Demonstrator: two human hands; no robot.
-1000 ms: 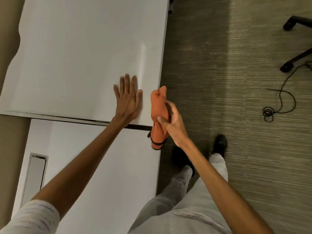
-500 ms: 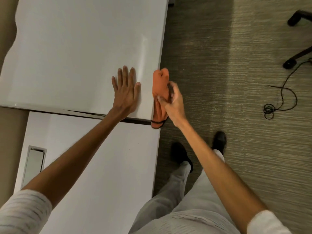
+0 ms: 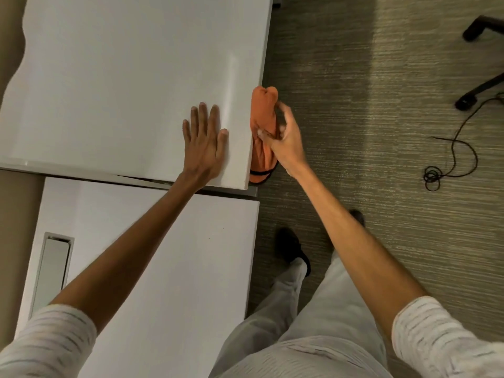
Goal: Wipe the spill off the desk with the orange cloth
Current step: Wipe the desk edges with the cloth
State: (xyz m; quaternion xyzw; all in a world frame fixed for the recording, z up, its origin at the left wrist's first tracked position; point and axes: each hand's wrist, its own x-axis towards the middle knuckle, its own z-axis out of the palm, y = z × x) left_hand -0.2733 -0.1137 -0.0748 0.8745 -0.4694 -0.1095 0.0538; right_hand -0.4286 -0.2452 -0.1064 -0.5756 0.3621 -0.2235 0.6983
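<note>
- Right now the right hand [image 3: 283, 135] has its grip curled round the orange cloth [image 3: 263, 105]. Thumb and fingers pinch the bunched roll near its middle, so it hangs lengthwise along the right edge of the desk [image 3: 109, 77]. Whether it touches that edge or sits just off it, I cannot tell.
- Bunching it probably makes a thick pad to press with, and starting at the edge would suit a sweep inward.
- Meanwhile the left hand [image 3: 204, 143] lies flat on the desk near the same corner, its grip wide open, fingers straight, holding nothing. It likely braces the body for the reach.
- No spill shows plainly; a pale streak [image 3: 231, 75] beyond the left fingertips may be wet or only glare.
- Wiping of the top looks not yet begun.
- A second desk [image 3: 163, 255] sits nearer the person, and a black cable [image 3: 452, 159] lies on the carpet [image 3: 354, 105], well apart.
</note>
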